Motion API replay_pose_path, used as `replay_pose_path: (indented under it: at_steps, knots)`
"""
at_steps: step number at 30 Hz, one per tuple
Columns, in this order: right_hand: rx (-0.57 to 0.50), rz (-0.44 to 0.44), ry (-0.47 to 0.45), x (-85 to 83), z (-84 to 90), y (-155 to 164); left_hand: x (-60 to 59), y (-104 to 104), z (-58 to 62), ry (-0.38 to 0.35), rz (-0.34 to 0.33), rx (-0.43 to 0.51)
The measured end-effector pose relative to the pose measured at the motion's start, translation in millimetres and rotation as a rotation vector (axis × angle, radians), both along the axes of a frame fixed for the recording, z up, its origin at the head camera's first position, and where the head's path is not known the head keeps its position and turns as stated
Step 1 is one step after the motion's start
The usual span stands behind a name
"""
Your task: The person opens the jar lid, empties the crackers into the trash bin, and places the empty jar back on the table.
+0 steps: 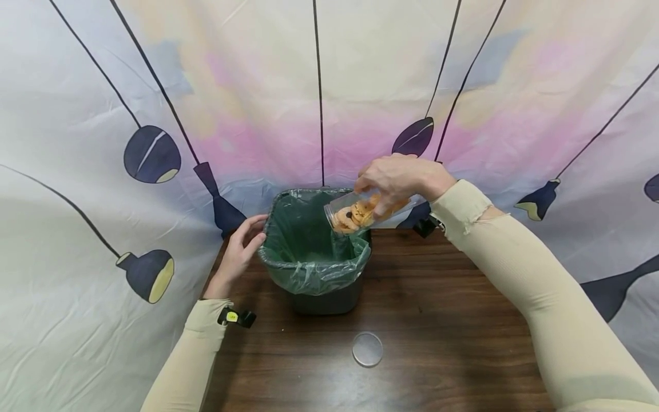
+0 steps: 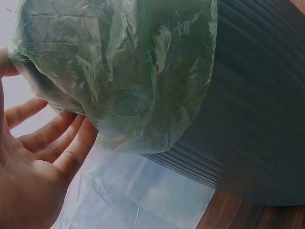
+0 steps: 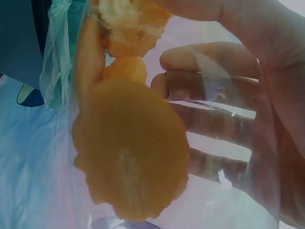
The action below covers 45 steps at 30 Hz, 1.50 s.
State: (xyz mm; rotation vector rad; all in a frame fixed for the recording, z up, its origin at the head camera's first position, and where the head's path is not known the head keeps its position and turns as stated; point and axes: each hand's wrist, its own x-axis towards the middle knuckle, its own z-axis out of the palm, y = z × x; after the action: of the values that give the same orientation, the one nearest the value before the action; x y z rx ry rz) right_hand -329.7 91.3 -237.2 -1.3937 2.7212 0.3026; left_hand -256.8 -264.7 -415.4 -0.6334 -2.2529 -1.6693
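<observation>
Jar (image 1: pixel 368 210): a clear plastic one, tipped on its side, mouth pointing down over the bin. It is up in the air, above the bin's far right edge.
Cookies (image 1: pixel 354 217): orange and round, piled at the jar's mouth. In the right wrist view one big cookie (image 3: pixel 131 152) fills the jar.
Right hand (image 1: pixel 399 178): fingers curled round the jar from above, holding it tight.
Left hand (image 1: pixel 239 252): fingers nearly straight, resting flat on the bin's left side (not gripping it). In the left wrist view the fingers (image 2: pixel 62 140) touch the green bag just under the rim.
Bin (image 1: pixel 329 300): small and dark, standing on the table, near the back edge.
Bag (image 1: pixel 309 269): thin green plastic, lining the bin and folded over its rim.
Lid (image 1: pixel 368 349): a clear round one, lying flat on the table, in front of the bin and well apart from it.
Table (image 1: pixel 437 320): dark brown wood.
Curtain (image 1: pixel 154 86): pale cloth with dark lamp shapes, hanging behind.
What could go wrong: the jar's mouth sits close to the rim, so I think cookies could fall on the table if it drifts right. The bin may slide too, since the left hand only leans on it.
</observation>
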Motion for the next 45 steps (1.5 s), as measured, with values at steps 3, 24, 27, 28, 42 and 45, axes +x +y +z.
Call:
replay_pose_path:
  at_steps: [3,24,27,28,42,45]
  knots:
    - [0.015,-0.014,0.011,0.5,0.3,-1.6,4.8,4.0,8.1,-0.003,0.004,-0.008]
    - [0.063,0.003,0.04,3.5,1.0,-7.0,-4.1,0.5,-4.7,0.014,0.007,-0.004]
    - [0.059,0.008,0.037,3.1,2.1,-7.6,-0.4,3.9,2.5,0.017,0.002,-0.001]
    - [0.058,0.01,0.037,3.1,2.5,-7.7,-0.4,4.2,2.8,0.016,0.003,0.0]
    - [0.057,0.039,0.094,5.4,2.4,-11.8,-12.3,-1.1,-13.2,0.037,-0.002,-0.015]
    - [0.058,0.045,0.111,5.9,2.0,-12.3,-13.1,-1.8,-14.1,0.029,0.003,-0.017]
